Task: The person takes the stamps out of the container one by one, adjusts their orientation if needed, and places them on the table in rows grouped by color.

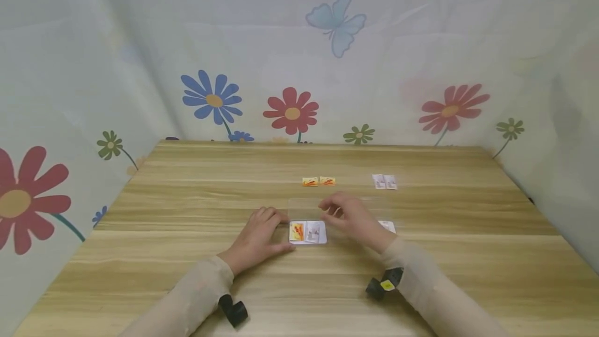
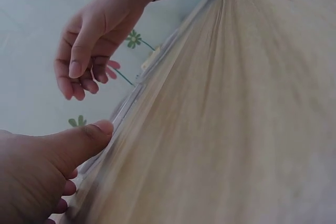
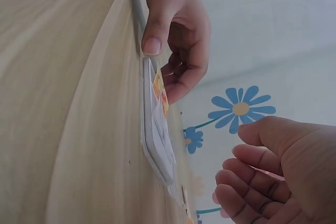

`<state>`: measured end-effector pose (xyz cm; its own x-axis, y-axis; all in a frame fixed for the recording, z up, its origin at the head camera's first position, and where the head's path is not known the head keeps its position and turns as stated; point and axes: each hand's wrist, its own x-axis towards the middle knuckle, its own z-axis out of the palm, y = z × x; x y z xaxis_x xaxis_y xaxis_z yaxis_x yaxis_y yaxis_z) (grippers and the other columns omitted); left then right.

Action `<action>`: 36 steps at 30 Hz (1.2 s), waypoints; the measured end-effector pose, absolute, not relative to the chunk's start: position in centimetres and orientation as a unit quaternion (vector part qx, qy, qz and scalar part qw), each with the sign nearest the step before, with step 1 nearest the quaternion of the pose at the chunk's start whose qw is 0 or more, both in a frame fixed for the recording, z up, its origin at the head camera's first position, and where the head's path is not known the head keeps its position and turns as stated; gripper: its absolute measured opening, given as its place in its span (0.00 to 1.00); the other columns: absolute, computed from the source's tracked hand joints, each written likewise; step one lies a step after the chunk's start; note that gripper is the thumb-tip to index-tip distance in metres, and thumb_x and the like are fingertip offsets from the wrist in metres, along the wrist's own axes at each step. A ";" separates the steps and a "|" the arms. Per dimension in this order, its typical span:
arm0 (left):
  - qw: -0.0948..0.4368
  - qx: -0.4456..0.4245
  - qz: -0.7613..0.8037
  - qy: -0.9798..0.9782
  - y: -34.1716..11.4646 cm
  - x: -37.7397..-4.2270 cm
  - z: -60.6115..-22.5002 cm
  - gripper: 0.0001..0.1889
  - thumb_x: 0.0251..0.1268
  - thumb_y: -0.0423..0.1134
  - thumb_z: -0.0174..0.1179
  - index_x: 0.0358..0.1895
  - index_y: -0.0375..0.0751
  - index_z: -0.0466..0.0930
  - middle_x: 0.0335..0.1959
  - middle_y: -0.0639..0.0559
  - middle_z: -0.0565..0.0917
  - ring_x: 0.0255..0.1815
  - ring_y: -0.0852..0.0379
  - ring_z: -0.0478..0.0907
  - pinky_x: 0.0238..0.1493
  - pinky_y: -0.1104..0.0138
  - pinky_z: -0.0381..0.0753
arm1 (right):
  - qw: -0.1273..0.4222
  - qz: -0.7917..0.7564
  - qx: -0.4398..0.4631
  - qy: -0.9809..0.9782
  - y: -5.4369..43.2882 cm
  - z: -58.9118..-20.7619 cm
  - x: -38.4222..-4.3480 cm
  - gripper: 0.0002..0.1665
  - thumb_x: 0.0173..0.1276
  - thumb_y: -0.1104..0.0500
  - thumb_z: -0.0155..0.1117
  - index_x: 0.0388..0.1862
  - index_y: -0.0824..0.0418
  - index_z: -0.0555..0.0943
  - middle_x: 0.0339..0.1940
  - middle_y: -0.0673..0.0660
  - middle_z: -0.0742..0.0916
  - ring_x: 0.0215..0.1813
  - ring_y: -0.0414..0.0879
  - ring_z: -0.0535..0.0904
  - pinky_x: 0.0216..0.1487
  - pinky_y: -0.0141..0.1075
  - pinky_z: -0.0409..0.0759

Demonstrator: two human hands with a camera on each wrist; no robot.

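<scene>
A white card with rounded corners (image 1: 320,241) lies on a clear plastic sheet (image 1: 304,207). It bears a small orange-and-yellow picture (image 1: 297,232) and a pale grey picture (image 1: 312,232). My left hand (image 1: 259,238) rests on the table at the card's left end, with its index fingertip by the upper corner and its straight thumb along the lower edge. Over the card's right end hovers my right hand (image 1: 351,217), fingers loosely bent with nothing between them. The right wrist view shows the card (image 3: 149,124) edge-on, the left thumb at its end.
Farther back lie two orange-and-yellow pictures (image 1: 318,181) and, to their right, two pale grey pictures (image 1: 385,181). Another white card (image 1: 387,226) peeks out behind my right wrist. A flower-print curtain (image 1: 290,40) surrounds the wooden table (image 1: 234,170).
</scene>
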<state>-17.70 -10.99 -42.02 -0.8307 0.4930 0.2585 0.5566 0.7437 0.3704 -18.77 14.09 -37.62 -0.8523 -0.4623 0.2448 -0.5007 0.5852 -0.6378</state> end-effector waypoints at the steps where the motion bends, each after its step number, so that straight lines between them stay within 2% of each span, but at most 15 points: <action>1: 0.072 -0.282 -0.222 -0.931 -11.0 -17.7 -42.0 0.28 0.48 0.55 0.71 0.51 0.43 0.78 0.48 0.51 0.79 0.53 0.51 0.72 0.62 0.55 0.68 | 0.022 0.368 0.272 -0.889 14.0 -37.6 -18.8 0.12 0.63 0.62 0.65 0.45 0.67 0.82 0.41 0.60 0.86 0.40 0.45 0.81 0.43 0.38 0.83; 10: 0.073 -0.280 -0.227 -0.930 -10.9 -17.6 -42.0 0.27 0.50 0.54 0.71 0.50 0.44 0.78 0.48 0.51 0.79 0.52 0.51 0.72 0.62 0.54 0.68 | -0.003 0.353 0.280 -0.893 12.7 -37.7 -18.9 0.12 0.64 0.61 0.65 0.45 0.65 0.82 0.41 0.57 0.86 0.41 0.45 0.81 0.44 0.35 0.82; 19: 0.074 -0.280 -0.227 -0.930 -10.9 -17.6 -42.0 0.27 0.50 0.55 0.70 0.50 0.44 0.78 0.48 0.51 0.78 0.52 0.51 0.71 0.62 0.54 0.68 | -0.023 0.332 0.282 -0.900 11.6 -38.1 -18.9 0.11 0.64 0.59 0.65 0.44 0.63 0.82 0.40 0.55 0.85 0.40 0.42 0.79 0.41 0.29 0.78; 36: 0.081 -0.286 -0.229 -0.927 -11.0 -17.8 -42.4 0.27 0.51 0.56 0.69 0.50 0.44 0.78 0.49 0.51 0.78 0.54 0.50 0.71 0.63 0.54 0.67 | -0.036 0.321 0.279 -0.904 10.0 -38.6 -18.8 0.10 0.63 0.60 0.65 0.42 0.61 0.82 0.37 0.52 0.83 0.38 0.41 0.75 0.39 0.29 0.74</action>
